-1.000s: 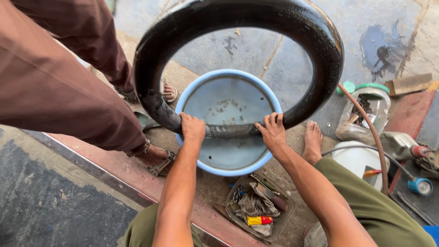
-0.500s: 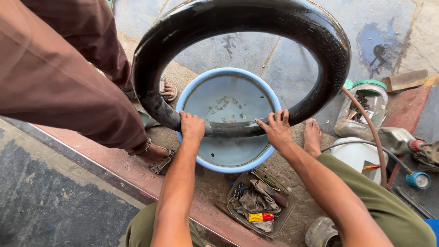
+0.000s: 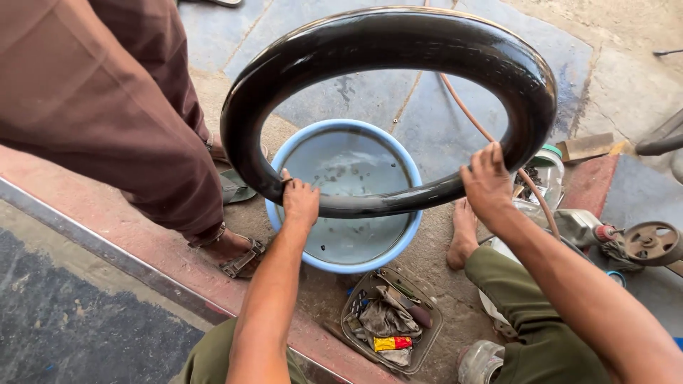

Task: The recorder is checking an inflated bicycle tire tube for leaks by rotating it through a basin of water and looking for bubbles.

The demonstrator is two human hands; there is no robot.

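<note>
Hands grip a glossy black rubber tube (image 3: 388,50): left hand (image 3: 300,201) and right hand (image 3: 487,181) both closed on its lower curve above a round blue plastic basin (image 3: 409,242) of water.

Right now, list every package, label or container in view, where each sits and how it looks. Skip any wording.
Small tube: flat, yellow and red, lying on grey rags in the tray.
Tray: clear, shallow, roughly rectangular, on the ground below the blue basin.
Jar: clear plastic with a green lid, right of the basin, beyond the right hand.
No signs or screens show.
</note>
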